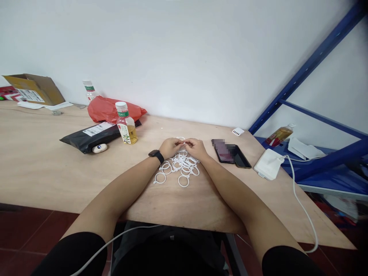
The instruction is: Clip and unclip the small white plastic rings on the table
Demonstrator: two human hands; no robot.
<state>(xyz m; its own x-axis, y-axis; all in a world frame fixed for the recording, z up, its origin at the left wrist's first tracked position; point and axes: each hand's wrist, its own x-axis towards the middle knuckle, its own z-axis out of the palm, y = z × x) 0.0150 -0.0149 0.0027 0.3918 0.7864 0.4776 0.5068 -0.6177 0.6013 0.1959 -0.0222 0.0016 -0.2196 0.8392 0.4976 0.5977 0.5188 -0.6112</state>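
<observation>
A heap of several white plastic rings [178, 168] lies on the wooden table [43, 161] just in front of me. My left hand [170, 147], with a black watch on its wrist, and my right hand [196, 148] meet above the far side of the heap. Both are closed in a pinch on one white ring [184, 142] held between their fingertips. The ring's shape is mostly hidden by my fingers.
Two dark phones [230, 153] lie to the right, then a white power bank [268, 164] with a cable running off the table edge. To the left stand a tea bottle [125, 123], a black parcel bag [90, 136], a red bag [110, 108] and a cardboard box [34, 89]. A blue metal rack [316, 115] stands at right.
</observation>
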